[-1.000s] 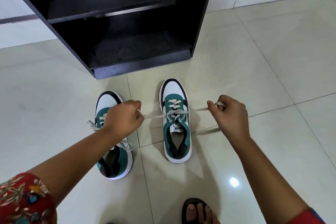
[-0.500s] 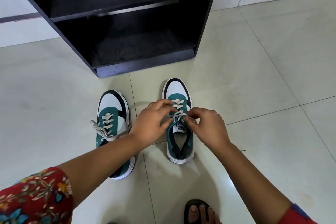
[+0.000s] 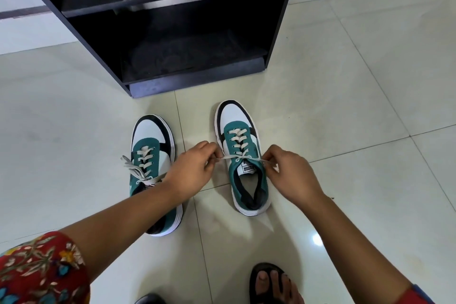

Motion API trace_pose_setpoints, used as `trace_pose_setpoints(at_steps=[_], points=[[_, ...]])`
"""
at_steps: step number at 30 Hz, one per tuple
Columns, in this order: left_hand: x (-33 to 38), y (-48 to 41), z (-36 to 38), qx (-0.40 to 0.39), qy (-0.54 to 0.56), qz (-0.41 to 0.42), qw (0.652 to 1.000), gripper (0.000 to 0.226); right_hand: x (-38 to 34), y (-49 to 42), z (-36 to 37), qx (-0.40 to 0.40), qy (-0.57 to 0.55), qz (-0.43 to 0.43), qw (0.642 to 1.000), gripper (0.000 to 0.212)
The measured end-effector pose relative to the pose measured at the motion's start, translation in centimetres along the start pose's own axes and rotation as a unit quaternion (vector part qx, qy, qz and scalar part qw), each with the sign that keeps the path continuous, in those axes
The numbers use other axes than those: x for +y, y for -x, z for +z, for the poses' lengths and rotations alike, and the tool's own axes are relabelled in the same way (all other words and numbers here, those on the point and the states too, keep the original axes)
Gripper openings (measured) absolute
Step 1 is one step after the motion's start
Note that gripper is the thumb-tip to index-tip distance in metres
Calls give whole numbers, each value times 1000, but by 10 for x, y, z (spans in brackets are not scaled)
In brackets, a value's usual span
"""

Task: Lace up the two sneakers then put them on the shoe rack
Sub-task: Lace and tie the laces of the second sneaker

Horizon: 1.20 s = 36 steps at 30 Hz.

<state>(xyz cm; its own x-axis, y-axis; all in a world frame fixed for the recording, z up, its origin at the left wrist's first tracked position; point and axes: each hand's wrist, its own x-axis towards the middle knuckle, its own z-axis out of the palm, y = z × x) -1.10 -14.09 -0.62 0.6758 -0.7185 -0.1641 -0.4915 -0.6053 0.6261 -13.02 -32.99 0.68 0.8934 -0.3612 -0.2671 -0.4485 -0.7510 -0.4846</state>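
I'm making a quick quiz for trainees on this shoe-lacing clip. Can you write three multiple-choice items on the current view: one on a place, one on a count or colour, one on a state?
1. Where do the two sneakers stand?
A. on the rack's top shelf
B. on the tiled floor in front of the rack
C. in the person's lap

2. What colour is the lace panel of each sneaker?
A. teal green
B. red
C. yellow

3. What are the hands doing?
A. resting flat on the floor
B. lifting a sneaker
C. each pinching one lace end of the right sneaker

Key: 1 B, both the left sneaker and right sneaker sit on the floor before the shoe rack. 2 A, the panels are teal. 3 C, the left hand and right hand pull the lace sideways.
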Motion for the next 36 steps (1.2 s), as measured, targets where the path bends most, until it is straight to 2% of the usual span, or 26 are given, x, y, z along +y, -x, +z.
trace_pose_setpoints(at_steps=[3, 7, 9, 12, 17, 26, 29, 31, 33, 36], points=[[9, 0, 0, -36, 34, -3, 999, 31, -6, -1, -1, 14, 43, -72, 996, 20], [11, -3, -3, 24, -1, 34, 999, 22, -9, -4, -8, -10, 54, -110, 992, 21], [9, -4, -3, 39, -17, 22, 999, 18, -11, -4, -6, -19, 34, -91, 995, 21], [6, -5, -2, 41, 33, -22, 998, 15, -12, -3, -2, -39, -46, -19, 998, 19], [-5, -4, 4, 5, 120, -96, 988, 12, -5, -2, 4, -51, -203, 86, 974, 26], [-5, -3, 8, -7, 181, -130, 975, 11, 0, -1, 10, -48, -260, 96, 960, 30], [1, -4, 2, -42, 279, -164, 945, 14, 1, -1, 7, -49, -298, 76, 950, 28], [5, -6, -3, -48, 380, -199, 902, 18, -4, -2, 3, -25, -355, 53, 933, 24], [13, -8, -8, -47, 463, -221, 857, 24, -13, -6, 1, -14, -457, 50, 888, 24], [31, -12, -11, -46, 559, -201, 803, 33, -20, -14, 4, -33, -593, 52, 802, 31]])
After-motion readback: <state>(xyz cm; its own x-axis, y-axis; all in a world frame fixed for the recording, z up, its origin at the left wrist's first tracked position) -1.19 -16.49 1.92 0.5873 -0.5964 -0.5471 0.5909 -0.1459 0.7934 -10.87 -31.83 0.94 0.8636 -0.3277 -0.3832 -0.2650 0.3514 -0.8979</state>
